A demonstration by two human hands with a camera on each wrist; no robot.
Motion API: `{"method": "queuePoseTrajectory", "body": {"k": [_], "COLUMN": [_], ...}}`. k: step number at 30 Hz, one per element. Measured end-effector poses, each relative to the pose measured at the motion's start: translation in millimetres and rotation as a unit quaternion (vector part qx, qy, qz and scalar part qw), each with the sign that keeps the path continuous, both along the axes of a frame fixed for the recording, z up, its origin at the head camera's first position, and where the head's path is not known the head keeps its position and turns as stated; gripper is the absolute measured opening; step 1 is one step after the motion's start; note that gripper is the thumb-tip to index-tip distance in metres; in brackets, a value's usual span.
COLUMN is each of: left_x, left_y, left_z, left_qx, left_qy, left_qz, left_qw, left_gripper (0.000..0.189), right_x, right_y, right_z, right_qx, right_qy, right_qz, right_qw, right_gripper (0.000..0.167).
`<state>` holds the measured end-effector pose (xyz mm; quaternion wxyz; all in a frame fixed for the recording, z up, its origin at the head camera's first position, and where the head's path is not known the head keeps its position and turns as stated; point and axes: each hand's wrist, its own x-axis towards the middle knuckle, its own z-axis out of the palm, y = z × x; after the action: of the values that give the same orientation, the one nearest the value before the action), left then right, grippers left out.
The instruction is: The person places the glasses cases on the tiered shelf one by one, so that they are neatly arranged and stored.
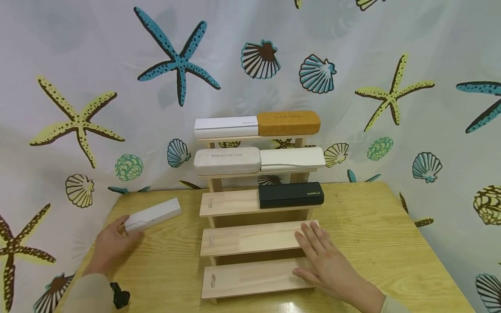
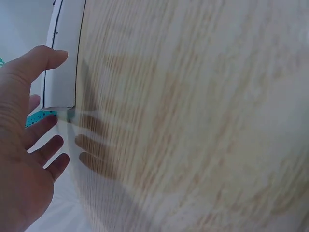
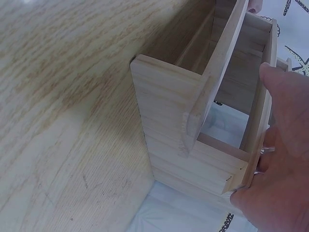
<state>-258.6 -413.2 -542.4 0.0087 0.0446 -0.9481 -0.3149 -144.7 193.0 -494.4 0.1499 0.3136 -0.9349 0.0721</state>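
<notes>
My left hand [image 1: 113, 243] pinches the near end of a long white box [image 1: 156, 214] at the left of the table, beside the stepped rack. In the left wrist view the thumb lies across one face of the white box [image 2: 65, 79], while the other fingers are spread lower down. At the right end of a stepped wooden rack [image 1: 250, 278], my right hand [image 1: 326, 261] lies with fingers extended over the second tier from the bottom. The right wrist view shows that hand [image 3: 285, 159] against the edge of a rack board [image 3: 205, 104].
On the rack's upper tiers sit a white case [image 1: 226, 128], an orange case [image 1: 288, 124], a pale grey case [image 1: 227, 161], a cream case [image 1: 291, 158] and a dark green case [image 1: 290, 194]. Behind the wooden table [image 1: 368, 234] hangs a shell-patterned curtain [image 1: 305, 26].
</notes>
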Motion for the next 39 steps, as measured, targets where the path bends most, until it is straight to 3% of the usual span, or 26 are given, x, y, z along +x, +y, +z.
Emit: {"method": "queuePoseTrajectory", "body": {"k": [6, 13, 17, 23, 30, 34, 39], "left_x": [-3.0, -1.3, -1.9, -5.0, -5.0, -4.9, -2.5], "left_y": [-0.4, 3.0, 3.7, 0.2, -1.5, -0.6, 4.7], "left_z": [-4.6, 4.5, 6.3, -2.6, -17.1, -18.6, -13.6], "left_qx": [-0.032, -0.085, -0.088, -0.086, -0.075, -0.06, -0.023], "left_qy": [0.019, 0.032, 0.023, 0.008, 0.073, 0.059, 0.012], "left_qz": [-0.01, -0.009, -0.015, -0.024, -0.036, -0.031, -0.02], "left_qw": [0.9993, 0.9958, 0.9958, 0.996, 0.9939, 0.9959, 0.9995], "left_gripper": [0.093, 0.085, 0.084, 0.089, 0.07, 0.08, 0.089], "right_x": [0.3, 0.5, 0.6, 0.8, 0.5, 0.1, -0.3], "right_y": [1, 2, 3, 2, 1, 1, 1], "right_z": [1.0, -1.5, -3.8, -4.1, -2.9, -2.8, -2.1], "right_qx": [0.004, -0.001, -0.001, 0.001, -0.001, 0.0, 0.005], "right_qy": [-0.005, 0.003, 0.021, 0.017, 0.025, 0.025, 0.016], "right_qz": [-0.004, -0.003, -0.002, 0.0, 0.002, 0.0, -0.004], "right_qw": [1.0, 1.0, 0.9998, 0.9999, 0.9997, 0.9997, 0.9999], "right_gripper": [0.08, 0.08, 0.08, 0.08, 0.079, 0.079, 0.079]}}
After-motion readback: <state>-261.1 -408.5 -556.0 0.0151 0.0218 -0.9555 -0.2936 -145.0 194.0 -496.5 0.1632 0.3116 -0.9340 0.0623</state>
